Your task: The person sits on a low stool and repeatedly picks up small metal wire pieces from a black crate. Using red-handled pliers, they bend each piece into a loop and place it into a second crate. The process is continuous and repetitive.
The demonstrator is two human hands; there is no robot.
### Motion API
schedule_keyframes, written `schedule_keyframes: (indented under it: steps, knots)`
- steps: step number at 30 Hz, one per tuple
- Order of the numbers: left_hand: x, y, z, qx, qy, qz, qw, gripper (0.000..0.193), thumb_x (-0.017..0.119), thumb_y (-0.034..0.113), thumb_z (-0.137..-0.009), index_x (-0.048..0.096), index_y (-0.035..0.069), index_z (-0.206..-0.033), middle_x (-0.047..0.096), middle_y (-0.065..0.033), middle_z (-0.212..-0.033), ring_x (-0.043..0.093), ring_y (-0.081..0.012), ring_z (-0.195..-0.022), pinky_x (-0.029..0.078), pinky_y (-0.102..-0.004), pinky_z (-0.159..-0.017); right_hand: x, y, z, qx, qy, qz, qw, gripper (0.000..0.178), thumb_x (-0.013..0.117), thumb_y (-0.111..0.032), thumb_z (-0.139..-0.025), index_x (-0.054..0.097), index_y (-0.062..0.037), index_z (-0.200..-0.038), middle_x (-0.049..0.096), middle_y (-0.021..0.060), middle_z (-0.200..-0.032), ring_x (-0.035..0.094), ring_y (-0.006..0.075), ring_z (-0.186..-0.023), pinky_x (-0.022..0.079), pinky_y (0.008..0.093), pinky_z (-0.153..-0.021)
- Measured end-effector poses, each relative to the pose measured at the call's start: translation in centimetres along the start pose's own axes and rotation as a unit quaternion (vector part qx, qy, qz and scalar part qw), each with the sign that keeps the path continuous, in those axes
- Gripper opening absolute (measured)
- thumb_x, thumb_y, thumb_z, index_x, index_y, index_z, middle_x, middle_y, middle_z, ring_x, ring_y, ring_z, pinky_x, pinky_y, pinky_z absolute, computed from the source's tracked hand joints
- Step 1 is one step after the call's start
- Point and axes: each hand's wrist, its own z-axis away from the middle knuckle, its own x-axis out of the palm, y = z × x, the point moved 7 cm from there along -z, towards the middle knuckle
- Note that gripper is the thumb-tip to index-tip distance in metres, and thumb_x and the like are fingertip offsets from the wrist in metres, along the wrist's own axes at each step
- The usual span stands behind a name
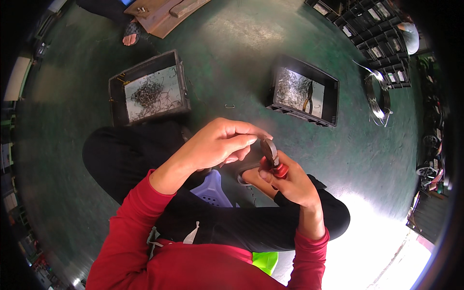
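My right hand is wrapped round the red handles of a pair of pliers, whose metal jaws point up and away from me. Close to the jaw tips, the thumb and forefinger of my left hand come together in a pinch; anything between them is too small to make out. Beyond my hands, a small bent wire piece lies on the floor. Many similar wire hooks sit in the left black crate. More wire pieces and a dark-and-yellow handled tool are in the right black crate.
A wire coil lies on the green floor at the right, near stacked black crates. Another person's foot is at the far left beside a cardboard sheet. Below my hands show a purple plastic stool and a bright green item.
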Motion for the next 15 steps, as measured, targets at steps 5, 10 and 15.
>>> schedule_keyframes:
  steps: [5,10,15]
  knots:
    - [0.2,0.3,0.2,0.019,0.020,-0.043,0.999,0.028,0.047,0.011,-0.099,0.066,0.003,-0.118,0.046,0.0037,-0.061,0.037,-0.0037,-0.054,0.031,-0.0213,-0.049,-0.3,-0.7,0.0,-0.020,0.040,0.054,0.998,0.024,0.070,-0.019,-0.086,0.059,-0.0008,-0.095,0.067,0.0076,-0.075,0.063,0.0128,-0.075,0.047,0.0276,-0.075]
    - [0.7,0.1,0.4,0.051,0.068,-0.126,0.988,0.028,0.046,0.010,-0.098,0.066,0.003,-0.117,0.048,0.0023,-0.061,0.039,-0.0033,-0.055,0.031,-0.0213,-0.049,-0.8,-1.1,-0.4,-0.035,0.114,0.095,0.988,0.024,0.076,-0.017,-0.077,0.060,-0.0010,-0.082,0.064,0.0093,-0.065,0.061,0.0153,-0.059,0.049,0.0296,-0.062]
    - [0.9,-0.4,0.5,0.085,0.107,-0.137,0.981,0.028,0.047,0.006,-0.097,0.065,0.000,-0.117,0.051,0.0010,-0.062,0.044,-0.0038,-0.058,0.035,-0.0217,-0.052,-1.1,-0.9,-0.5,-0.031,0.172,0.123,0.977,0.029,0.079,-0.017,-0.071,0.058,-0.0010,-0.081,0.060,0.0093,-0.062,0.058,0.0150,-0.056,0.047,0.0299,-0.057]
